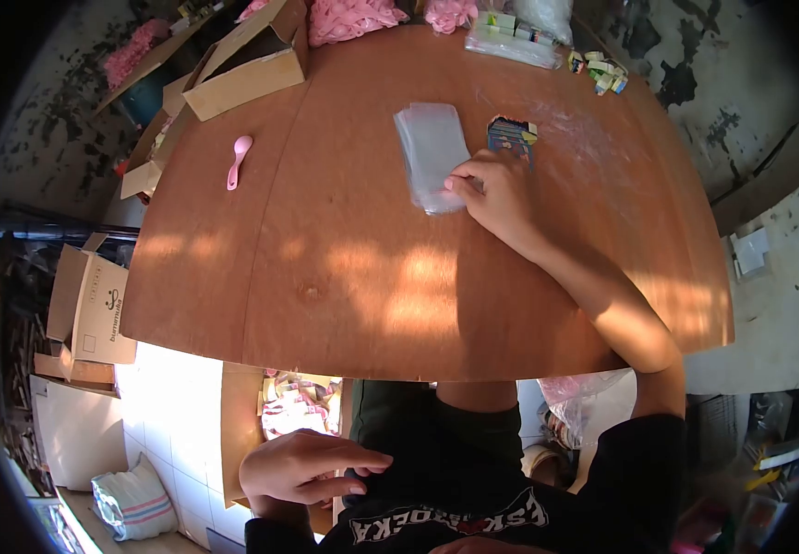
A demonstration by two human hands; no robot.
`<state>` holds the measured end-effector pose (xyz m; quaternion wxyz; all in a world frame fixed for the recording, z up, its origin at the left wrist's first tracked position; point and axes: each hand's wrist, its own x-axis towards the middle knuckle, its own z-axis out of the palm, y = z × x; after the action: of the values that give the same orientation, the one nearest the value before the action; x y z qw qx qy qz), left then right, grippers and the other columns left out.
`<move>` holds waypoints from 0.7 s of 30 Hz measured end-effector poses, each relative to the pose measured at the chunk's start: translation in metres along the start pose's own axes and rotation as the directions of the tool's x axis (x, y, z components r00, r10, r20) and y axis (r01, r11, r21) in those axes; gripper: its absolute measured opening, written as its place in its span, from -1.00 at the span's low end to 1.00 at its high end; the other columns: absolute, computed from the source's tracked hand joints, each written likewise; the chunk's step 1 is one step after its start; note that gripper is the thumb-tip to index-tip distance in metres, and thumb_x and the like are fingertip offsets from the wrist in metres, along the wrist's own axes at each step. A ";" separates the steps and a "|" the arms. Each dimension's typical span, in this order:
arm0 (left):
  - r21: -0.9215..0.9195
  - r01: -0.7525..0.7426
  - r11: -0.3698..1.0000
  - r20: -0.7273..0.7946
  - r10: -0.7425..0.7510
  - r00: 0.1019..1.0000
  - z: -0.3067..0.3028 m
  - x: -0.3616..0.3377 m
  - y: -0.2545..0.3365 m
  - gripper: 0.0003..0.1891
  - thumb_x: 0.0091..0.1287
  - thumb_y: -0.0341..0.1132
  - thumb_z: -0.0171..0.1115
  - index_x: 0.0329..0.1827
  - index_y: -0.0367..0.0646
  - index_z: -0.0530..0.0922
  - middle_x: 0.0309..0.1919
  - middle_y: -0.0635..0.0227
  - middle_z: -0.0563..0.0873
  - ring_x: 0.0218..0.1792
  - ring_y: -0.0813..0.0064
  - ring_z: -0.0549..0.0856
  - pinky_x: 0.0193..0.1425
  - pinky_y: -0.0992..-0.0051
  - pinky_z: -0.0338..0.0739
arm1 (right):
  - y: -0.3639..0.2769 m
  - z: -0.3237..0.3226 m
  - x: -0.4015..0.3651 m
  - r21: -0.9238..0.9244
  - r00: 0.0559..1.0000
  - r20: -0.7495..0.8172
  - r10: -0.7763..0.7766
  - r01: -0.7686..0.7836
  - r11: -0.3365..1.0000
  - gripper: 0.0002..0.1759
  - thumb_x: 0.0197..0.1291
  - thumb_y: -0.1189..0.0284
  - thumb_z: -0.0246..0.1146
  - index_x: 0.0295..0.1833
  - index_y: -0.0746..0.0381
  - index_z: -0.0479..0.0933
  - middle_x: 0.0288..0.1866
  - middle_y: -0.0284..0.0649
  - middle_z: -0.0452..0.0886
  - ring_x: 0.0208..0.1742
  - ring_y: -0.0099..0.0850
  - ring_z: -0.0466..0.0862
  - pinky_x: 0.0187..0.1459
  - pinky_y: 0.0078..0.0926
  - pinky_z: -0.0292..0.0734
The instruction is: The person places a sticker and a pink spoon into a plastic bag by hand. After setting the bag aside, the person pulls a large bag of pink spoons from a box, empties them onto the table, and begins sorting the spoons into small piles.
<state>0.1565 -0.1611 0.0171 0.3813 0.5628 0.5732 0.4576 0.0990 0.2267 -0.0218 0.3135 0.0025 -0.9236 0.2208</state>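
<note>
My right hand [501,194] reaches across the table. Its thumb and index finger are pinched at the lower right corner of a stack of clear plastic bags [434,152]. Just beyond the knuckles lies a small dark blue and yellow printed card or packet [510,136], partly hidden by the hand. My left hand [312,469] hangs over my lap, below the table's front edge. It holds nothing, and its fingers are loosely stretched and apart. A pink plastic spoon [239,163] rests on the left side of the table, away from both hands.
The brown wooden table [344,314] has a cardboard box [247,60] and pink bundles [355,18] at its far edge. Plastic packs [515,44] and small folded labels [600,72] lie back right. An open box of wrapped items [300,403] stands below the front edge.
</note>
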 end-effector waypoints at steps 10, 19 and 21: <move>0.446 0.144 0.883 -0.538 0.135 0.832 -0.103 0.182 -0.031 -0.83 0.31 -0.51 0.25 -0.06 -0.28 0.66 -0.19 0.15 0.78 -0.20 0.42 0.77 -0.21 0.47 0.64 | 0.001 -0.001 -0.006 -0.006 0.996 -0.087 -0.034 0.034 0.999 -0.83 0.06 0.29 0.41 -0.34 0.16 0.71 -0.35 -0.31 0.63 -0.20 -0.27 0.56 -0.09 -0.21 0.31; 0.742 0.012 0.670 -0.434 0.467 0.770 -0.117 0.212 -0.090 -0.77 0.19 -0.55 0.28 -0.08 -0.26 0.68 -0.30 0.19 0.69 -0.27 0.23 0.68 -0.21 0.37 0.58 | 0.004 -0.001 -0.002 0.123 0.993 -0.116 -0.016 0.031 0.992 -0.88 0.14 0.44 0.38 -0.38 0.27 0.68 -0.48 -0.24 0.57 -0.32 -0.31 0.58 -0.26 -0.34 0.45; 0.763 0.035 0.646 -0.408 0.439 0.800 -0.115 0.211 -0.089 -0.77 0.18 -0.53 0.30 -0.08 -0.26 0.68 -0.30 0.21 0.68 -0.22 0.22 0.67 -0.17 0.34 0.57 | 0.002 -0.001 -0.002 0.217 0.990 -0.116 0.084 -0.058 0.975 -0.89 0.16 0.38 0.35 -0.38 0.16 0.66 -0.42 -0.30 0.57 -0.28 -0.30 0.55 -0.09 -0.24 0.31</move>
<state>0.0050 0.0421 -0.0175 -0.1219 0.5704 0.7224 0.3713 0.1010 0.2284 -0.0234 0.3603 -0.0108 -0.8728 0.3291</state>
